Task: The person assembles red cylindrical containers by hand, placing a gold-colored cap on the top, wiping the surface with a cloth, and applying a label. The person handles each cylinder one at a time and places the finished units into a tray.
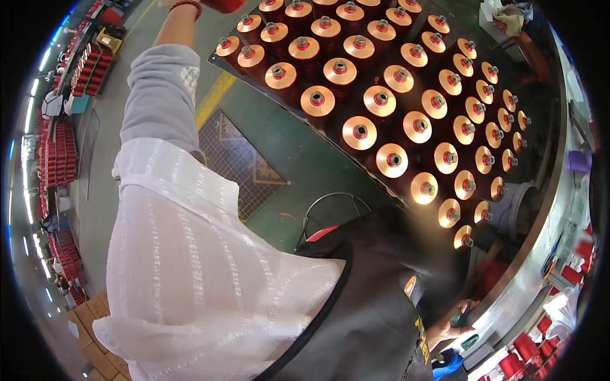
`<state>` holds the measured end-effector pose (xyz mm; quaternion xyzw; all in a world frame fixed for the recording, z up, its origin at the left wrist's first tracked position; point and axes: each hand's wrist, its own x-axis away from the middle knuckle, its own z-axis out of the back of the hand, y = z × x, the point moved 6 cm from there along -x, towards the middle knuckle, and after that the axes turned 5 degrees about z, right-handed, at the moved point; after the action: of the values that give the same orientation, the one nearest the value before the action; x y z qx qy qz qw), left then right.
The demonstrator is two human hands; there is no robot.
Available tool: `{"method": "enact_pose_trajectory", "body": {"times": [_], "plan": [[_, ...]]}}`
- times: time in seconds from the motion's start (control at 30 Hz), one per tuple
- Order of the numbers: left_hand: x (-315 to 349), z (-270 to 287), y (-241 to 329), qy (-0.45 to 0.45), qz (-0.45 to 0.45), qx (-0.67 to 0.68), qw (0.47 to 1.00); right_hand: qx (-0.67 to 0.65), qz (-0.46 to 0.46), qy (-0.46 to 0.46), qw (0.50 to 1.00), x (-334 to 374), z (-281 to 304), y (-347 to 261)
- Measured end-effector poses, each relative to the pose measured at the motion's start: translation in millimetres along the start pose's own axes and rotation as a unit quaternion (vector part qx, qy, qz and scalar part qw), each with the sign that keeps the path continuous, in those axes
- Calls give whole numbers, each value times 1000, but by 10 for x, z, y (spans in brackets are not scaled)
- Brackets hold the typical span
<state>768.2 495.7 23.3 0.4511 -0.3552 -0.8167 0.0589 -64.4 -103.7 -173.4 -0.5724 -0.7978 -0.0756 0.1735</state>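
My left arm, in a white sleeve over a grey one, stretches to the top edge, with a red braided band at the wrist. Only the base of my left hand (182, 5) shows, its fingers out of frame. Right beside it is a red rounded object (225, 4), cut off by the edge; whether I hold it is hidden. At the lower right my right hand (450, 325) has curled fingers around something small and dark, mostly hidden. Ahead stand rows of dark red spools (360, 132) with copper-coloured round tops and short grey stubs in the middle.
The spools stand on a low dark platform (298, 113), its edge running diagonally. A curved metal rim (540, 244) borders the right side. Racks of red spools (60, 149) line the far left, cardboard boxes (95, 324) below. A gridded mat (238, 162) lies on the green floor.
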Motion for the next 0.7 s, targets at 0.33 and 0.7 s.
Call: {"method": "enact_pose_trajectory", "body": {"times": [0.33,0.7], "plan": [[270,-4,-1997,-32,108,-228,967,222,81,-95,967,-100,-148,-53],[1046,-541,-3143,-110,212,-219,946,286,133,-41,948,-140,-142,-209]]}}
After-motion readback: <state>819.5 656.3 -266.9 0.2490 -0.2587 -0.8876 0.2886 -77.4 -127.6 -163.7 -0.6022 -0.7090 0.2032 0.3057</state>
